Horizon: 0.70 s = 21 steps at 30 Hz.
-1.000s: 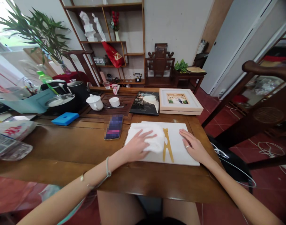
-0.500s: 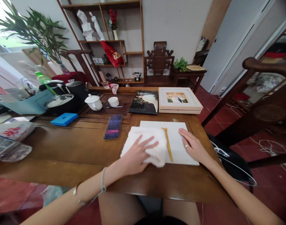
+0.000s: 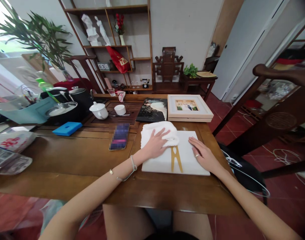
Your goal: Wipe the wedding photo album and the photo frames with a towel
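Observation:
A white towel point(image 3: 157, 130) lies over the upper left part of a flat white board point(image 3: 160, 163) on the table. My left hand point(image 3: 156, 143) presses down on the towel with its fingers spread. The gold mark on the board, shaped like a letter A point(image 3: 177, 160), shows just below the towel; whether more of it runs underneath is hidden. My right hand point(image 3: 202, 153), with a ring on one finger, rests flat on the board's right side, fingers stretched out.
Behind the board stand a framed picture point(image 3: 189, 106) and a black picture panel point(image 3: 152, 110). To the left lie a blurred-out phone point(image 3: 119, 136), a blue block point(image 3: 67, 128), a white lidded cup point(image 3: 98, 110) and a small white cup point(image 3: 120, 109). A wooden chair point(image 3: 267, 116) stands at the right.
My left hand has slid the towel away from me, up the board. The lower left of the board and more of the gold mark now show. My right hand stays in place.

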{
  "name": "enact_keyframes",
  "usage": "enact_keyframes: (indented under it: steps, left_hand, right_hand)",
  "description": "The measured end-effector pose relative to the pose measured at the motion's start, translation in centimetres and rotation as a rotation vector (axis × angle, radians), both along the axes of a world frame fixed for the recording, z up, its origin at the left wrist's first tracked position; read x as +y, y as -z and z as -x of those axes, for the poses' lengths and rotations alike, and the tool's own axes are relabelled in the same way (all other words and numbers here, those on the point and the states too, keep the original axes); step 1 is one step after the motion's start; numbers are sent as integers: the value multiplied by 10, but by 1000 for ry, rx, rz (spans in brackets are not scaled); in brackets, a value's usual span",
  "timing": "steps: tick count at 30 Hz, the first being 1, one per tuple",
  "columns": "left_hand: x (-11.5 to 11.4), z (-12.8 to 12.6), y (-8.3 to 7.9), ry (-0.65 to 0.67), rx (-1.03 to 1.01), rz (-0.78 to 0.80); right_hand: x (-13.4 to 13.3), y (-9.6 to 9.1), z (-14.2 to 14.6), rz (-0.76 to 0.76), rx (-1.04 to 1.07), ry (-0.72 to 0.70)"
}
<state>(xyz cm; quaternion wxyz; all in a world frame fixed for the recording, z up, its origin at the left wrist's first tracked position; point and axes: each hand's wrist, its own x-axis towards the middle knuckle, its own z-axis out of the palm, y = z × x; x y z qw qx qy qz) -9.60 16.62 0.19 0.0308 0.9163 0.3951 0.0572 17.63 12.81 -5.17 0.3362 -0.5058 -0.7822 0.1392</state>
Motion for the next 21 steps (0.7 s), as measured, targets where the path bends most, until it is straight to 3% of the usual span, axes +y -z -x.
enact_keyframes:
  steps: [2,4,10,13,16,21]
  left_hand:
    - [4,-9,1,-3,11,-22]
    - [-8,-12,0,31,27,-19]
    - [-100,6,-6,262,10,58]
    - [-121,17,-11,330,-7,105]
    - [-102,17,-11,305,-25,121]
    - [-31,-3,-1,173,2,46]
  right_hand:
    - [0,0,0,5,2,5]
    - [0,0,0,3,-4,4]
    - [-1,3,1,-1,-31,2]
    - [-1,4,1,0,-29,4]
    - [-1,3,1,2,-25,1]
    - [-1,2,1,-1,3,-15]
